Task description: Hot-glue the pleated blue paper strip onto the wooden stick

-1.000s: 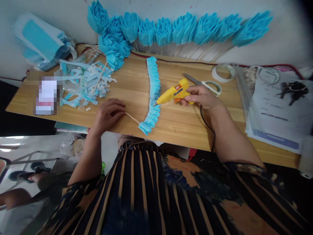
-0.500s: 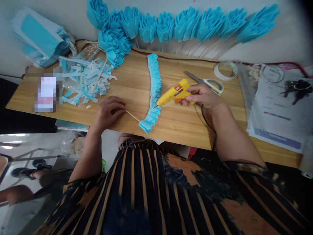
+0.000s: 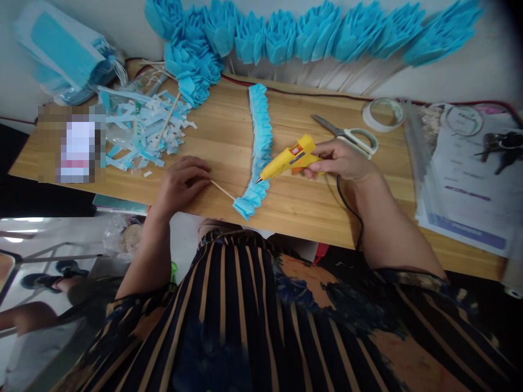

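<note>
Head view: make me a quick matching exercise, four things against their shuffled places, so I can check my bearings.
1. Yellow glue gun
2. Thin wooden stick
3. Scissors
4. Row of blue flowers

A. Lying on the table, just beyond the right hand
B. Held in the right hand
C. Along the wall
D. Held in the left hand

Pairs: 1-B, 2-D, 3-A, 4-C

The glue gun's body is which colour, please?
The glue gun is yellow, clearest in the head view.
</note>
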The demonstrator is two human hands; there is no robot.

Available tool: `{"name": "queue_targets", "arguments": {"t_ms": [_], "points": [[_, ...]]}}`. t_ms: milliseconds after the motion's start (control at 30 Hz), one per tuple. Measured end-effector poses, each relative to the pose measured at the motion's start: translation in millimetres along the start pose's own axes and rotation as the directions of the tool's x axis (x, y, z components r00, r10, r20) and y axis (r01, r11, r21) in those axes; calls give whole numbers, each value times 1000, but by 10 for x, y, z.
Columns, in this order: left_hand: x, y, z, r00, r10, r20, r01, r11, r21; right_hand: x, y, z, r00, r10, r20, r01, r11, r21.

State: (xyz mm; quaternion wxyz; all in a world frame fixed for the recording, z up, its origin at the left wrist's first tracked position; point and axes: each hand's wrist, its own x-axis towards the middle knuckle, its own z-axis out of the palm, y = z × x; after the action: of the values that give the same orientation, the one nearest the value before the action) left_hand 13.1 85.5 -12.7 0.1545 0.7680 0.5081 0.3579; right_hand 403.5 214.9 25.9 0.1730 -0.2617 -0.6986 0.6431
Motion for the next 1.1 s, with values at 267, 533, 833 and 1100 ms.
{"name": "queue_targets", "arguments": {"t_ms": [267, 533, 833, 1100], "points": [[6, 2, -9, 1000, -1, 2, 1, 1000, 4, 8, -6, 3, 999, 47, 23, -45, 997, -67], [2, 8, 3, 1000, 5, -11, -5, 1000, -5, 18, 22, -24, 997, 20, 68, -14, 996, -92], [-2, 7, 9, 999, 34, -25, -33, 999, 3, -31, 51, -99, 996, -83, 41, 81, 995, 58], [-6, -12, 10, 1000, 26, -15, -26, 1000, 15, 22, 114, -51, 991, -34, 130, 36, 999, -19]]}}
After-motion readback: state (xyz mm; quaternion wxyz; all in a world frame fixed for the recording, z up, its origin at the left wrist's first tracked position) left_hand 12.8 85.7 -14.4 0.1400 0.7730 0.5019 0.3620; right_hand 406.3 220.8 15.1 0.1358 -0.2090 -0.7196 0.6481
